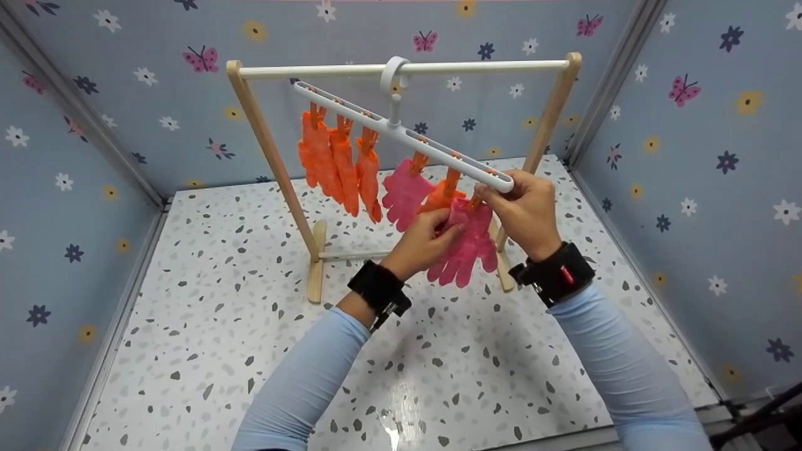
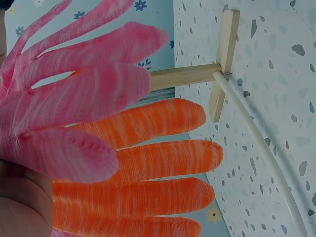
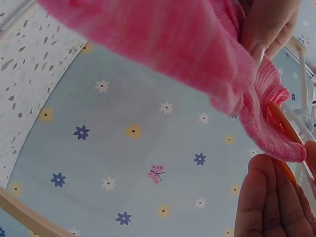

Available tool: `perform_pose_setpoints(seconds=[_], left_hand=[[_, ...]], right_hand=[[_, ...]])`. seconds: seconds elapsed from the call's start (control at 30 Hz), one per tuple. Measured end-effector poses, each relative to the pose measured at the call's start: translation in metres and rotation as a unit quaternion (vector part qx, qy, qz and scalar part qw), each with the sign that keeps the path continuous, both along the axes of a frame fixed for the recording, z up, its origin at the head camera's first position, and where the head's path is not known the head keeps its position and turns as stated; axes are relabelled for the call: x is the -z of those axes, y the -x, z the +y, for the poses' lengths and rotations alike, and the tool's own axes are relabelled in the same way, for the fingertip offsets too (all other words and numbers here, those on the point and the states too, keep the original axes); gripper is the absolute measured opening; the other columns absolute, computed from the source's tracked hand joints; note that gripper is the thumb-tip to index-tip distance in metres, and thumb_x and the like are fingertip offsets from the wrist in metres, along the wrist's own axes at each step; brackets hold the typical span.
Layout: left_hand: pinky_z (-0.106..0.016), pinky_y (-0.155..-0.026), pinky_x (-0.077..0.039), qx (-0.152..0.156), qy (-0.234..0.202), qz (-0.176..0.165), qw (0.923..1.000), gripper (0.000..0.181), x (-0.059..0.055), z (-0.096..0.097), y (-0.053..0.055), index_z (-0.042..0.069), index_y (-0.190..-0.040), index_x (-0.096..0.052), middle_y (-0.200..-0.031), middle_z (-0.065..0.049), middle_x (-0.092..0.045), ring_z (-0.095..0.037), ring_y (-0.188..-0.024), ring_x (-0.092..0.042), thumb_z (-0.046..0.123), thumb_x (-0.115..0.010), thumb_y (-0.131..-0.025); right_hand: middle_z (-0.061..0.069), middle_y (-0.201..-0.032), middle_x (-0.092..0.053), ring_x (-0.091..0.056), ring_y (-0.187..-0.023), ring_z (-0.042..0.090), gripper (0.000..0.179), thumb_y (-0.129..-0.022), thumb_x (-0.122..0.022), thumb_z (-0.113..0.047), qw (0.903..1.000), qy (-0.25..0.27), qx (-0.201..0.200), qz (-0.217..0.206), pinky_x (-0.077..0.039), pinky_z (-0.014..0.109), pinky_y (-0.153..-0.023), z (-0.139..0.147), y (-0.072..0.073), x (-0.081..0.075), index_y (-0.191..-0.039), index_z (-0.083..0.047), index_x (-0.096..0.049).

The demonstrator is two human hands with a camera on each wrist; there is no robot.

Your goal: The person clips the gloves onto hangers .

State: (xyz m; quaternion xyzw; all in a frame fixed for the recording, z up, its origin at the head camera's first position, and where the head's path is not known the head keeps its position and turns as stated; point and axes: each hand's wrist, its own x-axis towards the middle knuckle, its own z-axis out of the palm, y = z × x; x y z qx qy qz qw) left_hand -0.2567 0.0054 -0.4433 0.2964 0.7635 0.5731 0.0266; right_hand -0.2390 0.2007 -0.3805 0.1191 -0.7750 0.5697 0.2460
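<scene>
A pink knit glove (image 1: 468,250) hangs at the near right end of a white clip hanger (image 1: 432,149). My left hand (image 1: 421,243) pinches this glove near its cuff, thumb on the front. My right hand (image 1: 531,210) is at the hanger's end and pinches the orange clothespin (image 1: 475,202) there. In the right wrist view the clothespin (image 3: 280,121) sits at the glove's folded cuff (image 3: 284,148), between thumb and fingers. Right behind hang an orange glove (image 2: 163,160), partly hidden, and another pink glove (image 1: 404,191), both clipped up.
Several orange gloves (image 1: 322,156) hang from clothespins on the hanger's far left half. The hanger's hook (image 1: 393,72) loops over the white bar (image 1: 489,66) of a wooden rack (image 1: 276,156). It stands on a speckled surface (image 1: 225,351) between patterned walls (image 1: 708,188).
</scene>
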Motion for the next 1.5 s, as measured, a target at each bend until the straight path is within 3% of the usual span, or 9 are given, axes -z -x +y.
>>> perform_pose_setpoints(seconds=[0.47, 0.7, 1.13, 1.5], left_hand=[[-0.021, -0.069, -0.049, -0.008, 0.0, -0.012, 0.9999, 0.019, 0.002, 0.002, 0.0, -0.003, -0.111, -0.071, -0.085, -0.002, -0.059, -0.012, -0.075, -0.054, 0.016, -0.067, -0.109], [-0.022, -0.068, -0.047, -0.008, -0.006, -0.004, 0.9999, 0.019, 0.006, 0.0, 0.001, -0.004, -0.108, -0.071, -0.083, 0.0, -0.057, -0.011, -0.073, -0.053, 0.015, -0.069, -0.108], [-0.022, -0.078, -0.058, -0.029, 0.0, -0.005, 0.9996, 0.024, 0.008, -0.01, -0.002, -0.003, -0.112, -0.075, -0.101, -0.017, -0.076, -0.014, -0.083, -0.067, 0.021, -0.074, -0.105], [-0.032, -0.09, -0.062, -0.051, 0.023, -0.023, 0.9982, 0.028, 0.014, -0.028, 0.0, 0.002, -0.121, -0.075, -0.116, -0.013, -0.079, -0.023, -0.098, -0.073, 0.026, -0.072, -0.107]], right_hand=[[0.013, -0.09, -0.083, -0.075, -0.075, 0.003, 0.022, -0.086, -0.087, 0.004, 0.9991, 0.029, -0.026, -0.015, -0.061, 0.018, -0.072, 0.003, -0.001, 0.002, -0.106, 0.01, -0.08], [0.011, -0.091, -0.083, -0.077, -0.078, 0.004, 0.024, -0.088, -0.087, 0.002, 0.9989, 0.027, -0.032, -0.022, -0.062, 0.019, -0.077, 0.005, 0.0, 0.005, -0.109, 0.011, -0.08], [-0.005, -0.087, -0.082, -0.077, -0.077, 0.005, 0.023, -0.091, -0.086, -0.001, 0.9985, 0.04, -0.031, -0.022, -0.062, 0.02, -0.073, 0.006, 0.0, 0.006, -0.11, 0.009, -0.079], [0.006, -0.094, -0.084, -0.077, -0.08, 0.008, 0.031, -0.092, -0.088, -0.008, 0.9989, 0.039, -0.026, -0.01, -0.062, 0.02, -0.073, 0.01, -0.001, 0.007, -0.116, 0.007, -0.078]])
